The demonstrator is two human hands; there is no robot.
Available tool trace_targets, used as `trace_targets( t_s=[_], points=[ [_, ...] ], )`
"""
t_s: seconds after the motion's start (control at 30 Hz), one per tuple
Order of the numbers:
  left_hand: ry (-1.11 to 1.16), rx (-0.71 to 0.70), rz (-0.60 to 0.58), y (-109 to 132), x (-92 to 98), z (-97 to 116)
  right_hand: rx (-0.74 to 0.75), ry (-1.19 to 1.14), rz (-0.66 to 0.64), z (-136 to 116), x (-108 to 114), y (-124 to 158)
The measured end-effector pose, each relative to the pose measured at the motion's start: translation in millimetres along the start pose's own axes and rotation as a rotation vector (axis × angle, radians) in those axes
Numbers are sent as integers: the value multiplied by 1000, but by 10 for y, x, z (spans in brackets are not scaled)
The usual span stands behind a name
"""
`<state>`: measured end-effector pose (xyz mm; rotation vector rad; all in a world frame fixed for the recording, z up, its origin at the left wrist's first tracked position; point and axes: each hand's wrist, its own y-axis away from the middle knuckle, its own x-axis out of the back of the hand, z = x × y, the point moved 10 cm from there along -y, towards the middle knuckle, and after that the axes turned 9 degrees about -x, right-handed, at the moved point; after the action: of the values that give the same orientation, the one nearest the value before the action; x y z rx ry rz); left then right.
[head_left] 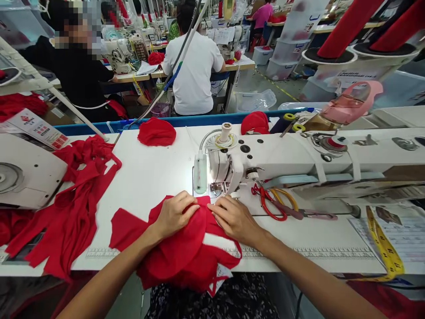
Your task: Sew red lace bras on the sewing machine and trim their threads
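Note:
A red fabric garment piece [186,248] lies in folds on the white table and hangs over its front edge. On its upper edge my left hand [175,212] pinches the cloth between thumb and fingers. My right hand [234,217] grips the same edge a short way to the right, fingers bent and close to the cloth. Both hands are just in front of the needle area of a white sewing machine [275,155]. The presser foot [216,189] stands right behind the cloth's top edge; whether it touches the cloth I cannot tell.
Red-handled scissors [270,204] lie beside the machine at right, near a yellow tape measure [385,248]. Long red fabric strips [79,199] drape at left. A red fabric bundle [156,132] sits behind. Thread cones [348,31] stand upper right. Co-workers sit beyond the blue table edge [199,118].

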<state>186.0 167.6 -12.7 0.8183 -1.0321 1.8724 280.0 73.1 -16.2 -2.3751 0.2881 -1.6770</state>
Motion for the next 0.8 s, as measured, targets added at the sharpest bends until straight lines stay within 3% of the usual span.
trace_targets(
  t_s=[0.1,0.3,0.8],
  points=[
    [133,118,52,-69,72,2,-2,6,4,-79,-1,28],
    [-25,442,-155,-195,-193,-227,-31,36,7,-44,-9,40],
    [-53,658,-276,-164,-295,-355,-51,12,19,-10,10,45]
  ],
)
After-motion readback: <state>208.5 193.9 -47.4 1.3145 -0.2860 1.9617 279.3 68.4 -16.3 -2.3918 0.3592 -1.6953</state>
